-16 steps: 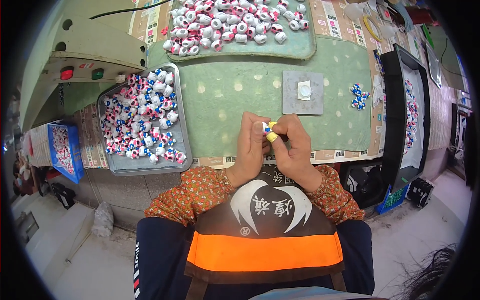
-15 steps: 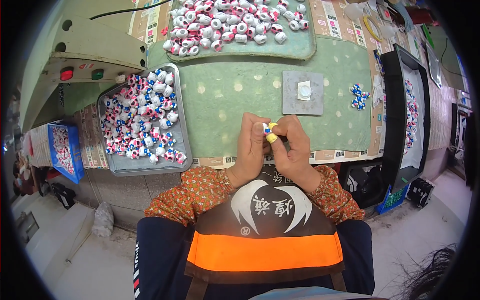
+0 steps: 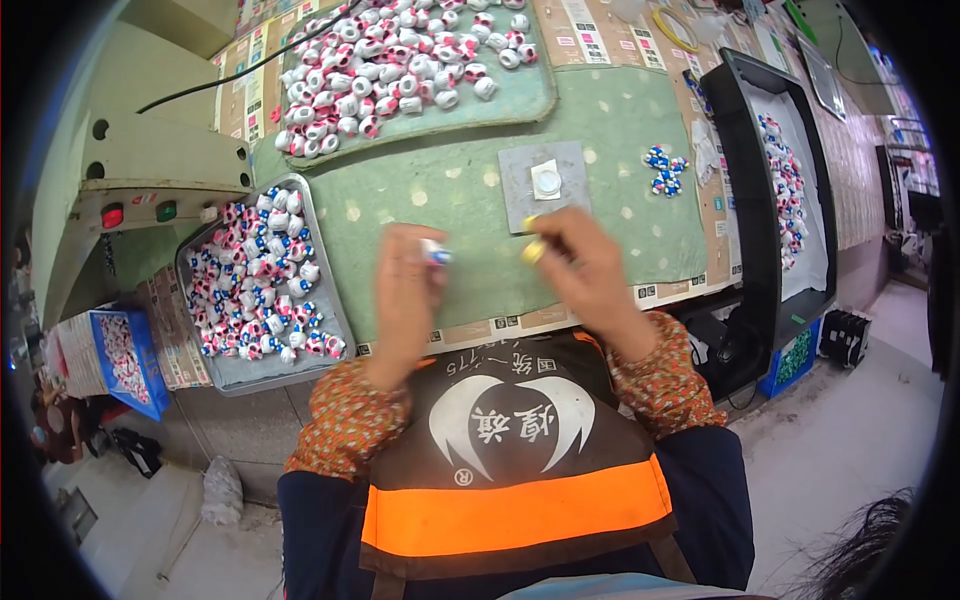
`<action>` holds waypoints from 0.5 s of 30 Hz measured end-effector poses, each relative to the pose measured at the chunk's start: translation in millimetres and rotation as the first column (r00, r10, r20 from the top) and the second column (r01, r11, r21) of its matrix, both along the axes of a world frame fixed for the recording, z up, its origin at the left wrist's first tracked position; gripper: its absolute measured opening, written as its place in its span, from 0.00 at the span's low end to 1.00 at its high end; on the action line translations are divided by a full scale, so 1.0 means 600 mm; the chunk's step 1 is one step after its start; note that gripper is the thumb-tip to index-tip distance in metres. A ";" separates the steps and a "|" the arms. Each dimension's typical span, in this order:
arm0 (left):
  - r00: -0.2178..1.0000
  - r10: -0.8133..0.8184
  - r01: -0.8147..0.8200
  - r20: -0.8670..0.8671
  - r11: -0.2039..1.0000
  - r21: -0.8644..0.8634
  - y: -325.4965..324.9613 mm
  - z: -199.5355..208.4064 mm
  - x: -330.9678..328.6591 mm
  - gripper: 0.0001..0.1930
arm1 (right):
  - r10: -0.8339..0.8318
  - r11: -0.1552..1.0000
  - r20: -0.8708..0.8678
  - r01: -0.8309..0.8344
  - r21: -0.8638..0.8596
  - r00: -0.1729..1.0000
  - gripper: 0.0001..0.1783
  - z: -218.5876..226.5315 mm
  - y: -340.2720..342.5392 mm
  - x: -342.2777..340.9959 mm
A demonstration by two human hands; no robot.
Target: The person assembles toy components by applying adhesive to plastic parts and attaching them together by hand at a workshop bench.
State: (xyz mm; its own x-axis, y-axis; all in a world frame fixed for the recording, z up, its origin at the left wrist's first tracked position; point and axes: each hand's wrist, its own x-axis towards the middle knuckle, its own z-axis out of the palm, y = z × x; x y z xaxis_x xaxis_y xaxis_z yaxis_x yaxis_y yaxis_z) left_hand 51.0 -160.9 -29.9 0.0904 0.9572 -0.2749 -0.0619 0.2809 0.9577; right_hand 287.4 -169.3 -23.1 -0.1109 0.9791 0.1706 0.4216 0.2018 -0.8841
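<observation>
My left hand (image 3: 405, 285) is closed, blurred by motion, pinching a small white-and-blue toy figure (image 3: 436, 254) that peeks out between its fingers. To its right, my right hand (image 3: 592, 270) is apart from it, thumb and forefinger spread with nothing visible between them. Yellow finger cots (image 3: 533, 252) cover those two fingertips. Beyond the right hand lies a grey square plate (image 3: 516, 170) carrying a white piece with a round disc (image 3: 546, 181). A small cluster of blue-and-white toy parts (image 3: 667, 170) rests farther right on the green mat (image 3: 400, 195).
On the left, a metal tray (image 3: 331, 287) holds many pink, white and blue figures. A green-rimmed tray (image 3: 545, 105) of white-and-pink heads lies at the back. A black bin (image 3: 745, 185) stands right. A machine housing with a red button (image 3: 112, 214) juts in at left.
My hands, together on the figure before, have separated. The left one moved left with the figure; the right one came off it, fingers parted. The whole view has also shifted and tilted.
</observation>
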 end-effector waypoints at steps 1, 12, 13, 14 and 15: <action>0.993 0.055 -0.041 -0.102 0.990 0.133 0.019 -0.001 -0.027 0.19 | -0.117 0.993 0.064 0.117 0.004 0.991 0.09 -0.004 0.009 0.032; 0.309 0.486 0.162 -0.817 0.820 0.549 0.089 0.019 -0.312 0.16 | -0.413 0.907 0.643 0.228 0.353 0.645 0.11 -0.004 0.070 0.211; 0.188 0.485 0.239 -0.854 0.821 0.518 0.087 0.011 -0.319 0.14 | -0.410 0.908 0.639 0.226 0.353 0.650 0.11 -0.005 0.075 0.211; 0.161 0.472 0.201 -0.867 0.844 0.497 0.085 0.002 -0.324 0.11 | -0.411 0.905 0.644 0.205 0.373 0.645 0.12 -0.007 0.080 0.213; 0.155 0.472 0.199 -0.868 0.845 0.496 0.090 0.003 -0.319 0.11 | -0.412 0.902 0.649 0.183 0.392 0.639 0.12 -0.009 0.085 0.214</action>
State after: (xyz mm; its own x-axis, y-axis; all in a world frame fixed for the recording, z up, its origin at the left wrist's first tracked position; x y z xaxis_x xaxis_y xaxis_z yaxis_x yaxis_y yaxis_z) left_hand -140.4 -107.1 -28.0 -0.0614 0.9204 0.3861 0.9731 -0.0308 0.2283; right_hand 416.0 -118.0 -28.6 -0.0191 0.9061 0.4227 0.9668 0.1246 -0.2233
